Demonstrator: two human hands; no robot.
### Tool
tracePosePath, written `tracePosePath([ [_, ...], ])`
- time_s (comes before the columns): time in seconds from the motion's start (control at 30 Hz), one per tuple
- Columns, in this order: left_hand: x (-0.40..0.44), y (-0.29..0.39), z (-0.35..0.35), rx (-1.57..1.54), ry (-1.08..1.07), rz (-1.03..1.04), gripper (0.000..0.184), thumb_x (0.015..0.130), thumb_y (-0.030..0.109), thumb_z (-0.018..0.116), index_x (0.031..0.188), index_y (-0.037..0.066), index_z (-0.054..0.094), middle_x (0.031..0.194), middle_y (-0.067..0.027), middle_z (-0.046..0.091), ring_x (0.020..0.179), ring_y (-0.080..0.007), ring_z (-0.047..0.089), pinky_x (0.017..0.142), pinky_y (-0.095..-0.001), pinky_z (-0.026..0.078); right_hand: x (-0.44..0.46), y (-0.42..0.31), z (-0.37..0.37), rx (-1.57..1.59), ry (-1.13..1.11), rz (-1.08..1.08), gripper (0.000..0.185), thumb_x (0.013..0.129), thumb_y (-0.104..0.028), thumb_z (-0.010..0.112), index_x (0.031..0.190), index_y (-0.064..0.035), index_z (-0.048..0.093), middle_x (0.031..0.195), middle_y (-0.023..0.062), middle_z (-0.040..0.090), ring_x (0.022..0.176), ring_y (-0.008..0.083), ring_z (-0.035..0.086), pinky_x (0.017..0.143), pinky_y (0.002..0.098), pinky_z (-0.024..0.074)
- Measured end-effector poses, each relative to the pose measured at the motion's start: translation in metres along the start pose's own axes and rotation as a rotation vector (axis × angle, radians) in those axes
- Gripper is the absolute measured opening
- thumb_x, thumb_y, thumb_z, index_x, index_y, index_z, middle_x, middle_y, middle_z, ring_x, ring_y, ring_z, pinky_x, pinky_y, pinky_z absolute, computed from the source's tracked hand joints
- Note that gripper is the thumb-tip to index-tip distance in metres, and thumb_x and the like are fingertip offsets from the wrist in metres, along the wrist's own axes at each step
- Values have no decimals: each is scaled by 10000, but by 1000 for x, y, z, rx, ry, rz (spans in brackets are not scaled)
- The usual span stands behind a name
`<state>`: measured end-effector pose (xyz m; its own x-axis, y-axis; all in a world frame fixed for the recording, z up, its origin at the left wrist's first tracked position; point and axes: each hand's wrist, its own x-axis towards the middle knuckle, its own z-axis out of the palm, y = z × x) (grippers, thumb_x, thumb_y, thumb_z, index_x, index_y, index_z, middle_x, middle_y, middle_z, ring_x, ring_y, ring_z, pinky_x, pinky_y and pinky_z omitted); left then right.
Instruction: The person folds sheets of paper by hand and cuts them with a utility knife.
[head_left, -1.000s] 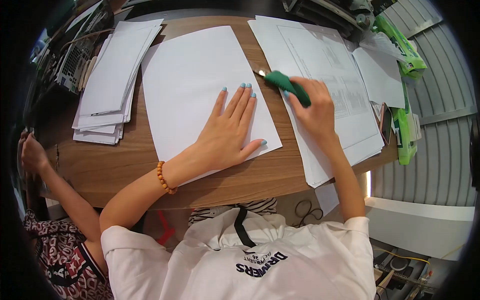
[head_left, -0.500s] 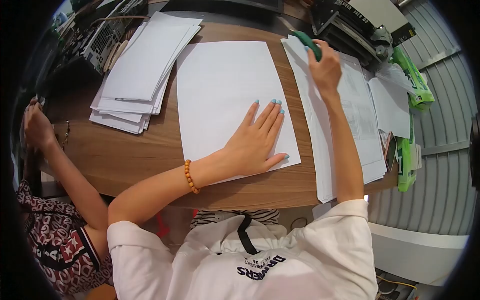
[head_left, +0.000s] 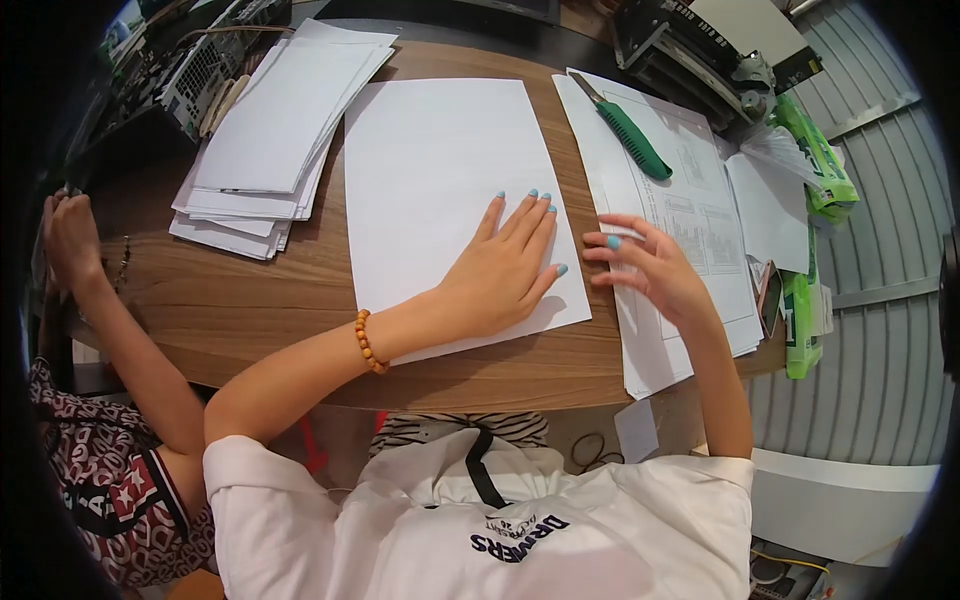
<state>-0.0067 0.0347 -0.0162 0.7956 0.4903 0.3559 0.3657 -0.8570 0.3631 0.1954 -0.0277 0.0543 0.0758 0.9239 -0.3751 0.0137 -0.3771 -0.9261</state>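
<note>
My left hand [head_left: 500,265] lies flat with its fingers stretched out on a blank white sheet of paper [head_left: 430,160] in the middle of the desk. My right hand [head_left: 650,265] is above the left edge of the printed papers [head_left: 700,230], fingers apart and slightly curled, holding nothing. A green-handled knife [head_left: 635,138] with a narrow blade rests on those papers, farther from me than my right hand. Its blade points away toward the upper left.
A pile of white papers [head_left: 265,130] sits on the left of the wooden desk [head_left: 250,320]. Another person's hand [head_left: 75,240] is at the far left edge. Dark equipment [head_left: 690,60] stands at the back right, near green packages [head_left: 820,165].
My right hand has let go of the green-handled knife, which now lies on the printed papers. That hand has come back toward me. My left hand stays flat on the sheet.
</note>
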Motion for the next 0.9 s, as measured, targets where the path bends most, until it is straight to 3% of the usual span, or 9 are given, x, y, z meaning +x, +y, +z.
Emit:
tracePosePath([
  [0.2, -2, 18, -4, -169, -47, -99, 516, 939, 229, 371, 1322, -102, 273, 1394, -260, 277, 1339, -374, 206, 1089, -506, 108, -24, -1, -3, 120, -209, 237, 541, 887, -140, 551, 1322, 73, 310, 1134, 193, 562, 857, 174, 584, 654, 251, 496],
  [0.23, -3, 22, -5, -202, -69, -122, 506, 941, 219, 358, 1323, -102, 271, 1402, -262, 260, 1344, -382, 188, 1092, -505, 94, -28, 0, 3, 87, -161, 254, 530, 879, -156, 571, 1308, 59, 346, 1030, 129, 589, 743, 115, 534, 617, 223, 469],
  [0.4, -8, 34, -11, -361, -173, -156, 498, 952, 211, 314, 1333, -105, 258, 1428, -268, 202, 1367, -381, 100, 1097, -500, 54, -45, -6, 1, -160, -84, 269, 380, 868, -171, 597, 1187, 15, 508, 835, 24, 535, 684, 56, 477, 565, 170, 398],
  [0.5, -8, 36, -11, -366, -207, -164, 500, 956, 220, 305, 1334, -104, 258, 1433, -267, 192, 1371, -374, 93, 1099, -497, 48, -52, 3, -10, -160, -122, 249, 347, 872, -178, 593, 1163, 0, 532, 932, 47, 573, 760, 73, 513, 649, 202, 430],
  [0.57, -8, 36, -12, -392, -199, -170, 499, 957, 220, 304, 1332, -106, 260, 1435, -266, 187, 1372, -371, 93, 1101, -491, 48, -57, 8, -3, -224, -71, 53, 338, 883, -174, 574, 1173, -5, 530, 1071, 67, 580, 920, 117, 537, 796, 256, 440],
  [0.6, -9, 35, -10, -391, -203, -168, 499, 957, 220, 304, 1332, -106, 260, 1435, -266, 187, 1372, -371, 93, 1101, -491, 48, -61, 7, -1, -220, -68, 53, 338, 883, -174, 574, 1173, -5, 530, 1071, 67, 580, 920, 117, 537, 796, 256, 440],
  [0.67, -10, 33, -6, -395, -118, -105, 543, 962, 268, 307, 1282, -168, 271, 1378, -335, 234, 1336, -432, 162, 1076, -547, 93, -69, 1, 2, -160, -81, 84, 364, 894, -170, 553, 1212, -2, 499, 1212, 80, 533, 1107, 166, 495, 933, 308, 400],
  [0.8, -11, 33, -5, -387, -102, -93, 538, 962, 267, 311, 1285, -162, 272, 1379, -333, 234, 1335, -432, 163, 1077, -544, 90, -80, 10, 9, -180, -13, -1, 422, 903, -156, 532, 1283, -8, 424, 1257, 127, 486, 1175, 209, 465, 970, 330, 394],
  [0.9, -11, 35, -7, -398, -101, -110, 535, 963, 265, 314, 1292, -155, 269, 1379, -330, 236, 1335, -430, 167, 1077, -542, 89, -85, 8, 13, 11, -69, 59, 504, 907, -153, 527, 1341, 0, 321, 1293, 195, 433, 1213, 249, 440, 977, 343, 402],
])
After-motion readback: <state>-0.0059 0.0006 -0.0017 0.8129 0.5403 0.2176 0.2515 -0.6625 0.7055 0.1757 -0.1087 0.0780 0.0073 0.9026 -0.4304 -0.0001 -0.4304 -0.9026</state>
